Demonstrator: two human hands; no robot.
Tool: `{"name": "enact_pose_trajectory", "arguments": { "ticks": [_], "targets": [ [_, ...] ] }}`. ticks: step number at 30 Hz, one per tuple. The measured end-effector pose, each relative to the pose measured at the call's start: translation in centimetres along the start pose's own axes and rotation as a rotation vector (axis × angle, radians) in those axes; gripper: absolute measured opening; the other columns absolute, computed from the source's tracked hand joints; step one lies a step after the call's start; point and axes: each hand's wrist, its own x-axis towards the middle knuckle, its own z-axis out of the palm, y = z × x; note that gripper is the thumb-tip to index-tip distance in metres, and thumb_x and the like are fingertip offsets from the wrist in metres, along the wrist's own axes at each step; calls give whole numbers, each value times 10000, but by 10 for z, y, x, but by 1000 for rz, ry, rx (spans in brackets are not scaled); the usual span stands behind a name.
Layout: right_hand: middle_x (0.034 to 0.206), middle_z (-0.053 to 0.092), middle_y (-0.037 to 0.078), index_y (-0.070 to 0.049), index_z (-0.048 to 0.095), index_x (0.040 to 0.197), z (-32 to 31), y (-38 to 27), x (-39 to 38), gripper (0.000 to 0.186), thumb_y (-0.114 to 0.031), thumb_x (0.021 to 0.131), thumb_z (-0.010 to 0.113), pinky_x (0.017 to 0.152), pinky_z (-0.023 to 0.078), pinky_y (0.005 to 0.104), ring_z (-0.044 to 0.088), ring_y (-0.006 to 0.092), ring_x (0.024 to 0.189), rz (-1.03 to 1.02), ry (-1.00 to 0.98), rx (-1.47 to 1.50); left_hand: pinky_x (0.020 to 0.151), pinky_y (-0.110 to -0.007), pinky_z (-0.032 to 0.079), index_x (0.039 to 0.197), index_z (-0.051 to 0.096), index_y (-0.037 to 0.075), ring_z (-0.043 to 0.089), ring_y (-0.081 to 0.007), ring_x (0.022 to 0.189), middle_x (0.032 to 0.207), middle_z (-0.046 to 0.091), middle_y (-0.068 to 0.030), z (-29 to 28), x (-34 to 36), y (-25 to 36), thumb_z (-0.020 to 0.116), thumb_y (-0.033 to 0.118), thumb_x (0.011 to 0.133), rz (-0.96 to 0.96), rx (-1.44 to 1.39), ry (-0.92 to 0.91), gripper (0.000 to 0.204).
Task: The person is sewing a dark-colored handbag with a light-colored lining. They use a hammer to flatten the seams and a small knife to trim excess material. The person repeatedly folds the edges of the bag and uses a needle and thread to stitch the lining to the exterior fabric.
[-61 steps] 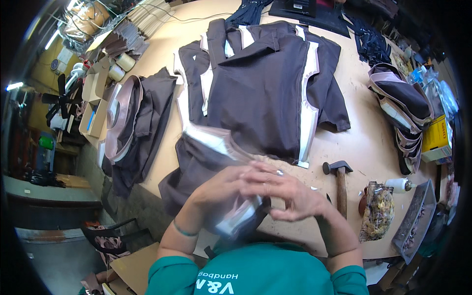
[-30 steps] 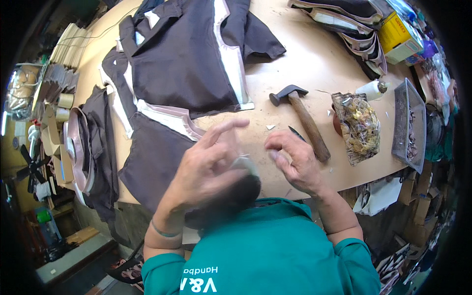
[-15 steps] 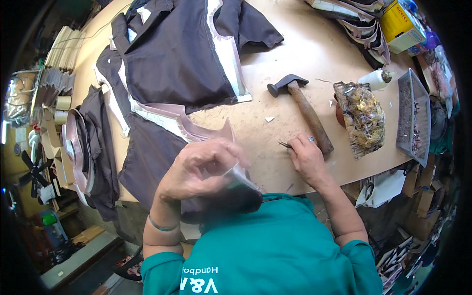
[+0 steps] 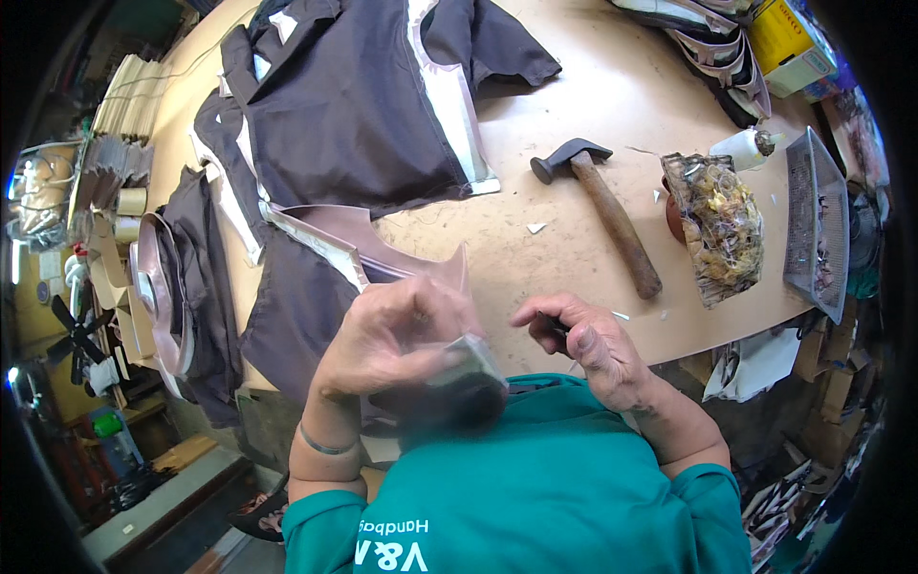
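My left hand [image 4: 392,340], somewhat blurred, pinches the pale edge of a dark brown fabric piece [image 4: 435,407] hanging at my body. My right hand [image 4: 593,349] is curled around a small dark tool, probably snips, mostly hidden by the fingers. Behind my left hand lies a dark fabric panel [image 4: 296,316] with a pink and white border. Further back, a larger dark piece [image 4: 349,110] with white facing strips lies spread out. A wooden-handled hammer [image 4: 617,225] rests beyond my right hand.
The beige table [image 4: 516,239] carries a bundle of scraps [image 4: 712,230], a white spool [image 4: 736,148], a mesh tray [image 4: 813,225], a fabric stack [image 4: 717,57] and a yellow box [image 4: 789,48]. More folded pieces [image 4: 182,297] and cardboard sheets [image 4: 124,96] line the left.
My right hand picked up the small dark tool from the table and came back toward my body. My left hand moved left from two seconds ago, still on the fabric. The view shifted too.
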Motion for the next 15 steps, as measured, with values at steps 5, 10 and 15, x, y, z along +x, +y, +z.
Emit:
{"name": "enact_pose_trajectory", "arguments": {
  "ticks": [5,10,15],
  "targets": [
    [773,461,6,-14,494,1036,6,-6,4,385,-369,935,385,600,367,217,420,72,683,211,-14,102,636,-187,439,917,598,-46,544,-60,708,814,595,-36,15,11,10,664,56,729,-288,185,110,224],
    [684,424,-32,-27,497,974,1,2,0,328,-340,931,406,500,321,201,368,44,577,333,-13,224,616,-176,423,902,603,-34,526,-50,692,792,583,-19,17,14,7,650,46,737,-329,211,136,189],
    [683,428,-33,-28,509,965,3,-2,4,289,-302,927,426,522,322,194,369,39,599,333,35,138,614,-240,435,840,610,-32,543,-94,667,718,588,-65,19,16,-2,647,35,728,-212,300,137,135]
  ]
}}
